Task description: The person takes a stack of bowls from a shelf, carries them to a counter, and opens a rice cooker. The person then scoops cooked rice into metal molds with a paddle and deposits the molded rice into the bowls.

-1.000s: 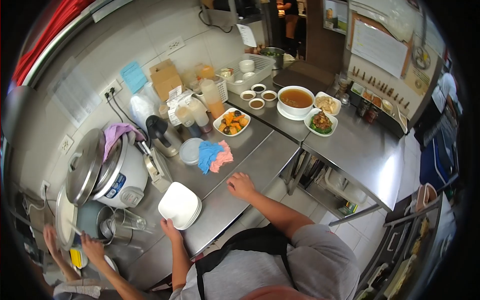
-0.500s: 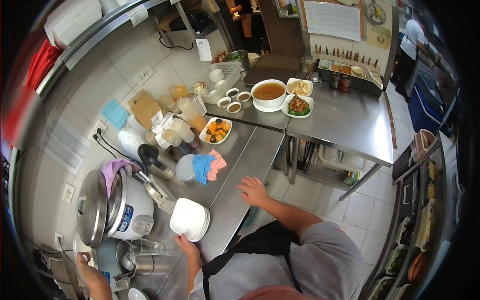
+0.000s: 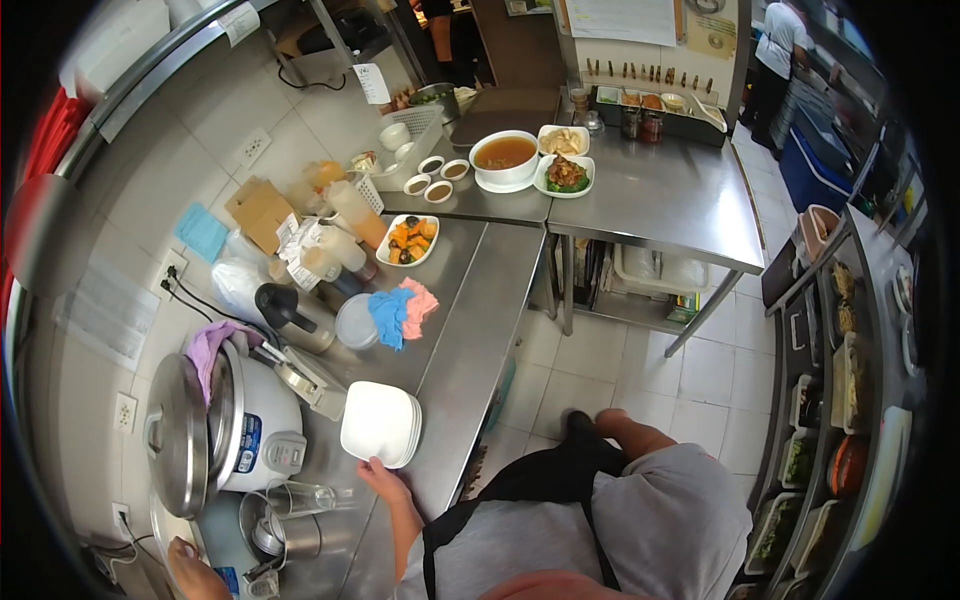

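Observation:
My left hand (image 3: 380,478) is at the near corner of a stack of white square plates (image 3: 380,424), its fingers closed on the rim. The plates stand on the steel counter. My right hand (image 3: 608,420) is low at my right side, over the tiled floor; its fingers are hidden beyond the wrist. Beyond the plates lie a blue cloth (image 3: 388,318) and a pink cloth (image 3: 419,306), beside a round translucent lid (image 3: 357,322). Left of the plates stands a large rice cooker (image 3: 268,430) with its metal lid raised.
Another person's hand (image 3: 192,572) shows at lower left. Glasses (image 3: 298,497) and a metal pot (image 3: 302,535) stand near it. Soup (image 3: 504,154), filled dishes (image 3: 567,176) and sauce cups (image 3: 438,191) sit at the back. A shelving unit (image 3: 820,400) with food trays lines the right.
My right hand has pulled back from over the counter edge to my side. My left hand stays at the plates. The view has shifted slightly.

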The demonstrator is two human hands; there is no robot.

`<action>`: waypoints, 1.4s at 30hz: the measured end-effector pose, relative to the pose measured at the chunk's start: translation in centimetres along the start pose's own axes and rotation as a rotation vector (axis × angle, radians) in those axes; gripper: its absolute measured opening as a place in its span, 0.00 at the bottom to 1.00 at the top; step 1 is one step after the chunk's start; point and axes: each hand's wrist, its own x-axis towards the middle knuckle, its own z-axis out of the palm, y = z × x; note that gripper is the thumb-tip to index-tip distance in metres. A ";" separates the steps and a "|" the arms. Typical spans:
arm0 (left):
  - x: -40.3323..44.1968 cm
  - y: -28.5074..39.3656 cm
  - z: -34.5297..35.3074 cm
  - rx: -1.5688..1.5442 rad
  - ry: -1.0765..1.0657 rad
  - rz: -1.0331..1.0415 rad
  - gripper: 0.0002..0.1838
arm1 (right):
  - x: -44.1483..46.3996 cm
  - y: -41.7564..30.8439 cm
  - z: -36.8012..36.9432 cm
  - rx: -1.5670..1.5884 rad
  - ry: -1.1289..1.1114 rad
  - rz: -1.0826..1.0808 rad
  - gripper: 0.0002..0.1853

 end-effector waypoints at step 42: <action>-10.4 -1.6 17.6 1.369 0.539 0.411 0.36 | 2.5 28.3 -31.0 0.199 1.404 0.197 0.18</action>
